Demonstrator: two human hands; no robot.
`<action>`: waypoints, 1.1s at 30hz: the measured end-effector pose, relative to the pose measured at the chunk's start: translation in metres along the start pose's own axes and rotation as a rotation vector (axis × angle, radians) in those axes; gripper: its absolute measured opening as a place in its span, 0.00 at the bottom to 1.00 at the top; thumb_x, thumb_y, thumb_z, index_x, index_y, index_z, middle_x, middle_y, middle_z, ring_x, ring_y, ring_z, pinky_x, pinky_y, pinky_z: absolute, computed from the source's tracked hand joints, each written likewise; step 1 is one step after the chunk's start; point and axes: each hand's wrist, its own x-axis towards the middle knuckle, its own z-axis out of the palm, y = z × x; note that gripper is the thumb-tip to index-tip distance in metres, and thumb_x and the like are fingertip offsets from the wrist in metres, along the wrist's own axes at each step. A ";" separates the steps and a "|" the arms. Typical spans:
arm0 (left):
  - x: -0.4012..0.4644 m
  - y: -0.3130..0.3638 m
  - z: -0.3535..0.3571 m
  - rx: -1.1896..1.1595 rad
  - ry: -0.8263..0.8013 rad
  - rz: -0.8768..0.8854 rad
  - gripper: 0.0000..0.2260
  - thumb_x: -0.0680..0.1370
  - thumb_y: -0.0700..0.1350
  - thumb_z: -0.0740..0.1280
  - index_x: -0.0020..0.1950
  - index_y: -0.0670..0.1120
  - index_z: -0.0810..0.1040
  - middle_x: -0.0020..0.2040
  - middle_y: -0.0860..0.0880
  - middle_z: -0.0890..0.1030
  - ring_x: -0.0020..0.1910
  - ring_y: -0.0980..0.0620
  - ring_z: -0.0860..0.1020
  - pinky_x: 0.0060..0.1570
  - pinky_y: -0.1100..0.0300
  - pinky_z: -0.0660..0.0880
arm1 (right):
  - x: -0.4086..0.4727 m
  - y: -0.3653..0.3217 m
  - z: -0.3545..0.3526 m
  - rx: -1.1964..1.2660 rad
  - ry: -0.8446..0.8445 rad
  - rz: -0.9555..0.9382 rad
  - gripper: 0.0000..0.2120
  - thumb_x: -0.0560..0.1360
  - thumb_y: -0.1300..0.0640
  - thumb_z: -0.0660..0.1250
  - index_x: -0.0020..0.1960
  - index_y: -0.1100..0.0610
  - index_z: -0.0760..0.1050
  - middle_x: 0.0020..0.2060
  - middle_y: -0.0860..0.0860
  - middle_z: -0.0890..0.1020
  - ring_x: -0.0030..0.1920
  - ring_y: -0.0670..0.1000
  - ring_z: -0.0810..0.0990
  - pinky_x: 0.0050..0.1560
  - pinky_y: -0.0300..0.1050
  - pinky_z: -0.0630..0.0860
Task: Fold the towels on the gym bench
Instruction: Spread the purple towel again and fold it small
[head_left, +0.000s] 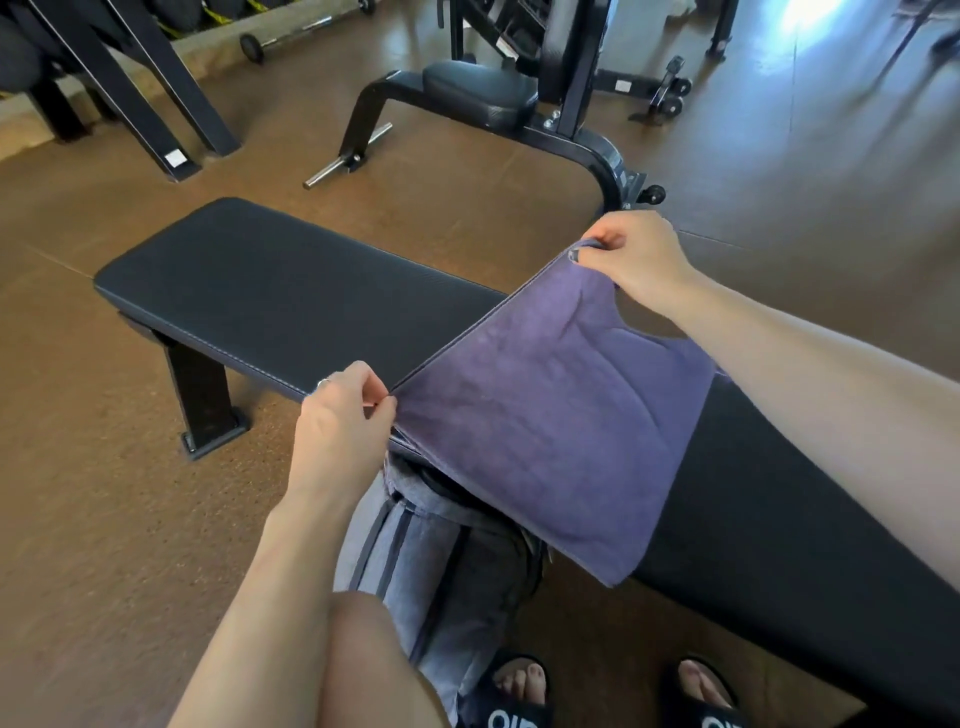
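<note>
While we look down from the head camera, we see a purple towel (545, 415) stretched between the two hands above a black padded bench (260, 291). The left hand (340, 421) pinches one corner of the towel between thumb and fingers at the near edge of the bench, and we notice a ring on one finger of this hand. The right hand (636, 257) grips the other corner at the far edge of the bench, with the fingers curled around the cloth. The two hands are well apart, and the top edge of the towel runs straight and tight between them, diagonally across the bench. From this edge the towel spreads toward us over the padded top, and its lower corner hangs past the near side of the bench. Some soft wrinkles show in the cloth below the right hand. Under the towel and beside the bench we see a grey towel with dark stripes (415, 551), which hangs down in front of the knee; what holds it up we cannot tell. Below it are two feet in black sandals (519, 701) on the brown floor (104, 519). Behind the bench stands another gym machine with a black seat (480, 88), and a barbell (275, 39) lies on the floor far behind.
</note>
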 end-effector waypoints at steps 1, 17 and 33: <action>-0.001 0.005 -0.003 -0.008 0.028 0.045 0.07 0.77 0.38 0.70 0.41 0.44 0.74 0.38 0.49 0.77 0.41 0.46 0.75 0.40 0.51 0.73 | -0.008 0.000 -0.013 0.006 0.016 -0.005 0.04 0.71 0.55 0.74 0.44 0.54 0.85 0.38 0.46 0.84 0.38 0.41 0.79 0.40 0.32 0.71; -0.021 0.126 -0.098 0.029 0.188 0.586 0.05 0.79 0.39 0.69 0.55 0.43 0.82 0.49 0.45 0.83 0.47 0.50 0.80 0.52 0.56 0.78 | -0.153 -0.013 -0.188 0.802 0.184 0.052 0.06 0.71 0.69 0.71 0.43 0.60 0.80 0.37 0.53 0.83 0.42 0.51 0.82 0.46 0.43 0.77; -0.021 0.176 -0.090 -0.243 0.176 0.574 0.08 0.77 0.39 0.69 0.52 0.46 0.85 0.47 0.52 0.84 0.44 0.59 0.82 0.52 0.65 0.79 | -0.202 0.001 -0.227 0.506 0.435 0.007 0.08 0.72 0.65 0.72 0.38 0.54 0.76 0.30 0.43 0.80 0.34 0.43 0.78 0.41 0.39 0.75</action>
